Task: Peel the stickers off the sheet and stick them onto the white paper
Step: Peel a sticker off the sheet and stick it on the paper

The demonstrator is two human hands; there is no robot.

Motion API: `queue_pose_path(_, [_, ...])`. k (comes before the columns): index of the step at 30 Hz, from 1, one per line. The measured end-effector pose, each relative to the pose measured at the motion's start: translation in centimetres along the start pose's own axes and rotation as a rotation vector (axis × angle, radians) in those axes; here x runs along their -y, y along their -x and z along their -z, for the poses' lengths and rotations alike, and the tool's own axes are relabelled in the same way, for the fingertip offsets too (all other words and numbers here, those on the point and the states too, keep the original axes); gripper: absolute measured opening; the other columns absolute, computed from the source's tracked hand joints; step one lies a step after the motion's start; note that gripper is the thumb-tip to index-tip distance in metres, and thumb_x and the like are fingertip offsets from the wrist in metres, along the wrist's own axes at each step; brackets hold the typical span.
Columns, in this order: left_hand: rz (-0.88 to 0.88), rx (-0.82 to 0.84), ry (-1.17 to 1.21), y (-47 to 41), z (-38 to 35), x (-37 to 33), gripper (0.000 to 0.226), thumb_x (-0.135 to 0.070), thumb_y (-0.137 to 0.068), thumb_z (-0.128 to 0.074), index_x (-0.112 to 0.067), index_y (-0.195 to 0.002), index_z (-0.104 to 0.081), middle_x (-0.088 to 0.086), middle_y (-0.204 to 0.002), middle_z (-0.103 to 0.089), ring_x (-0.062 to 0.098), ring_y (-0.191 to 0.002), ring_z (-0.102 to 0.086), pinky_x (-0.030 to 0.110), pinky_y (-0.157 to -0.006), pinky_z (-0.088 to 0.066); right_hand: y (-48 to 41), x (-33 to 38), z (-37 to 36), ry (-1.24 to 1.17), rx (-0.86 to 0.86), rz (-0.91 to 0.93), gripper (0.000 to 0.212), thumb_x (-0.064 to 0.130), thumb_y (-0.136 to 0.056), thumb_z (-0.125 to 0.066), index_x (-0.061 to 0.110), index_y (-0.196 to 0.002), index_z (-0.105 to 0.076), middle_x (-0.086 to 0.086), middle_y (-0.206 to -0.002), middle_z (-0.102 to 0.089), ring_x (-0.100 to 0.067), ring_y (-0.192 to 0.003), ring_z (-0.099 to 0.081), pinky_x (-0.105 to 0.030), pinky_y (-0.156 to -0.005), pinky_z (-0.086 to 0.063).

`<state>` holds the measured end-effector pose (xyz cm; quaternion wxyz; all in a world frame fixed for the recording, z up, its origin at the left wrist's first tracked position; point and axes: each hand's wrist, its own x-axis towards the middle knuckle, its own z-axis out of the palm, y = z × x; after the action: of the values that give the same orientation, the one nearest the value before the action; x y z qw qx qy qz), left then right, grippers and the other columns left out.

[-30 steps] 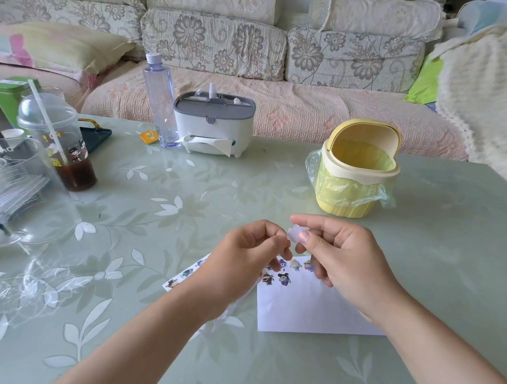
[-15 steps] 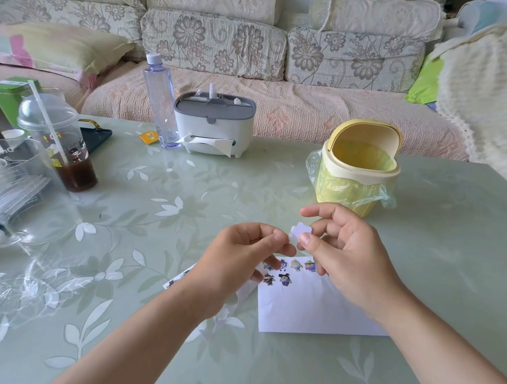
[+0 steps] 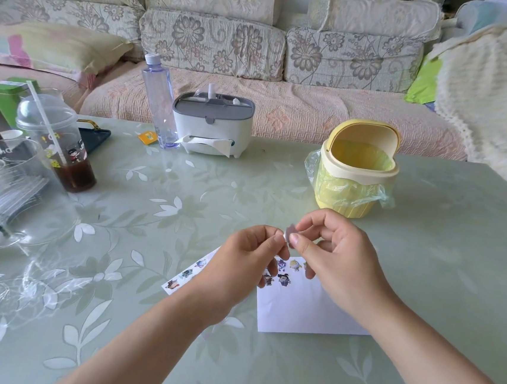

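The small pale sticker [image 3: 288, 234] is off the table, pinched between the thumb and forefinger of my left hand [image 3: 247, 254] and the thumb and forefinger of my right hand [image 3: 340, 262]. Both hands are closed on it, fingertips almost meeting above the far edge of the white paper sheet [image 3: 305, 316]. I judge I'm mid-step: the sticker is lifted and I'm freeing it or passing it across, not yet pressing it down. Next, one hand must let go and the other must bring it down flat onto bare paper, clear of the little cartoon stickers [image 3: 282, 276] already clustered at the paper's far left corner. The white sticker sheet with printed figures [image 3: 187, 274] lies beside the paper's left edge, partly under my left wrist, near the middle of the pale green leaf-patterned table [image 3: 427, 239]. Farther back, the yellow plastic bin [image 3: 357, 177] stands open, showing only its liner bag. At the left edge a domed clear cup [image 3: 57, 145] holds a little dark drink.
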<state>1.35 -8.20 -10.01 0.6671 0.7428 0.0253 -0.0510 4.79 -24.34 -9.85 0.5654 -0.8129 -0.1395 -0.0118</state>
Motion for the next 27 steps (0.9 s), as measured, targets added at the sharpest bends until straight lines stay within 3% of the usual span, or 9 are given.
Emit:
queue_pose_path(3, [0.001,-0.029,0.015,0.0,-0.3,0.0,0.027,-0.022,-0.105,-0.048,-0.013,-0.083,-0.062,-0.013,-0.071,-0.060,0.010,-0.063,-0.052,0.018,-0.054,-0.043,0.2,0.0,0.0,0.241,-0.114,0.137,0.014,0.024,-0.084,-0.077,0.036,-0.080,-0.072,0.018,-0.088,-0.063,-0.016,-0.055,-0.053,-0.018,-0.059,-0.043])
queue_pose_path(5, [-0.006,-0.050,0.031,0.0,-0.4,0.1,0.026,-0.022,-0.104,-0.048,-0.014,-0.084,-0.063,-0.012,-0.074,-0.062,0.011,-0.063,-0.052,0.019,-0.054,-0.043,0.3,0.3,0.0,0.227,-0.096,0.169,0.014,0.022,-0.085,-0.077,0.034,-0.078,-0.076,0.016,-0.084,-0.066,-0.011,-0.054,-0.048,-0.013,-0.057,-0.039])
queue_pose_path(9, [-0.014,-0.104,0.054,0.1,-0.6,0.3,0.022,-0.022,-0.103,-0.052,-0.013,-0.088,-0.066,-0.011,-0.075,-0.065,0.012,-0.062,-0.053,0.019,-0.053,-0.044,0.4,0.9,0.1,0.075,0.008,0.060,0.004,0.029,-0.086,-0.077,0.030,-0.084,-0.081,0.019,-0.064,-0.069,-0.006,-0.049,-0.042,-0.013,-0.052,-0.038])
queue_pose_path(13, [-0.002,-0.143,0.084,0.2,-0.8,0.5,0.019,-0.024,-0.101,-0.056,-0.013,-0.092,-0.068,-0.010,-0.077,-0.069,0.012,-0.063,-0.055,0.019,-0.053,-0.044,0.3,0.9,0.2,0.037,0.023,0.016,0.006,0.024,-0.087,-0.077,0.022,-0.090,-0.082,0.023,-0.053,-0.062,-0.001,-0.049,-0.048,-0.008,-0.053,-0.037])
queue_pose_path(17, [-0.013,-0.164,0.092,0.4,-1.2,0.5,0.020,-0.021,-0.101,-0.056,-0.013,-0.089,-0.069,-0.011,-0.073,-0.069,0.010,-0.058,-0.055,0.019,-0.053,-0.043,0.7,1.0,0.1,0.167,-0.017,0.042,0.009,0.023,-0.088,-0.075,0.027,-0.086,-0.082,0.026,-0.053,-0.061,-0.005,-0.047,-0.045,-0.010,-0.051,-0.036])
queue_pose_path(21, [-0.009,-0.203,0.077,0.7,-1.8,0.5,0.021,-0.020,-0.102,-0.054,-0.013,-0.088,-0.068,-0.015,-0.054,-0.061,0.003,-0.046,-0.051,0.012,-0.050,-0.039,1.1,1.4,-0.4,0.367,-0.121,0.153,0.007,0.028,-0.082,-0.075,0.031,-0.077,-0.080,0.035,-0.060,-0.059,-0.001,-0.052,-0.054,-0.010,-0.053,-0.039])
queue_pose_path(23, [-0.017,-0.242,0.053,0.7,-2.1,0.5,0.022,-0.021,-0.101,-0.055,-0.016,-0.085,-0.068,-0.013,-0.052,-0.058,0.005,-0.047,-0.048,0.014,-0.049,-0.038,1.2,1.5,-0.6,0.396,-0.140,0.172,0.008,0.028,-0.081,-0.075,0.031,-0.075,-0.079,0.038,-0.056,-0.054,0.007,-0.056,-0.056,-0.008,-0.054,-0.038])
queue_pose_path(27, [-0.042,-0.280,0.001,0.5,-2.2,0.7,0.023,-0.025,-0.100,-0.055,-0.020,-0.081,-0.067,-0.003,-0.060,-0.057,0.012,-0.056,-0.048,0.023,-0.055,-0.040,1.0,1.4,-0.8,0.388,-0.143,0.125,0.009,0.029,-0.081,-0.073,0.031,-0.074,-0.078,0.036,-0.056,-0.055,0.004,-0.052,-0.055,-0.010,-0.053,-0.037])
